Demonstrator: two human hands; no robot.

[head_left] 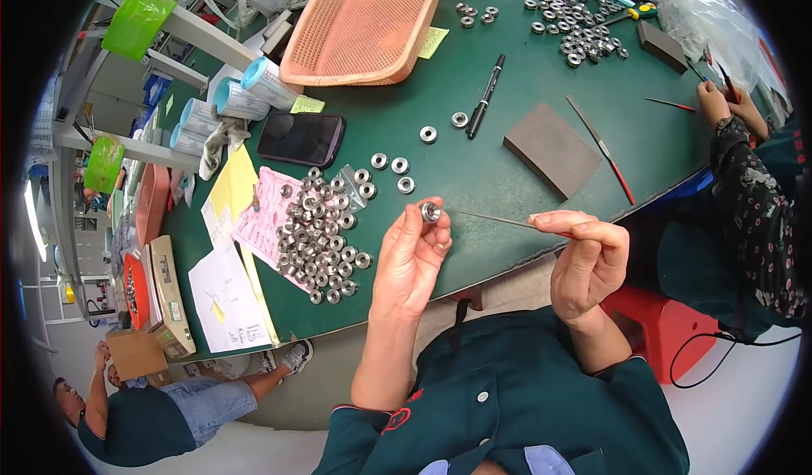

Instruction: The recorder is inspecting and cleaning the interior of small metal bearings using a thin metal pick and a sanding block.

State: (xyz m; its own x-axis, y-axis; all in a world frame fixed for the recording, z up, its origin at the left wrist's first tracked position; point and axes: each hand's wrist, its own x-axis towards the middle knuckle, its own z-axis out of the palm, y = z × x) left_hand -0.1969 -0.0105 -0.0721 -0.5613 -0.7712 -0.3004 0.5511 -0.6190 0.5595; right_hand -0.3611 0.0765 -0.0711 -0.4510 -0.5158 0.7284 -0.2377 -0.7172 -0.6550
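Observation:
Between the thumb and fingers of my left hand (410, 259) is a small shiny metal ring (430, 213) with a hole through its middle. My right hand (588, 259) pinches a slim needle file (499, 219), a bit of red showing at its handle. The file's thin tip points left toward the ring, close to it; whether they touch I cannot tell. Left of my left hand lies a heap of similar metal rings (317, 238), partly on a pink sheet (269, 213). Several loose rings (400, 165) lie beyond my hands on the green table (406, 111).
A brown block (554, 152), a flat file with red handle (605, 153), a black marker (486, 98) and a phone (301, 137) lie around. An orange basket (364, 27) stands at the back, more rings (575, 22) far right. A co-worker's hands (729, 107) are at right.

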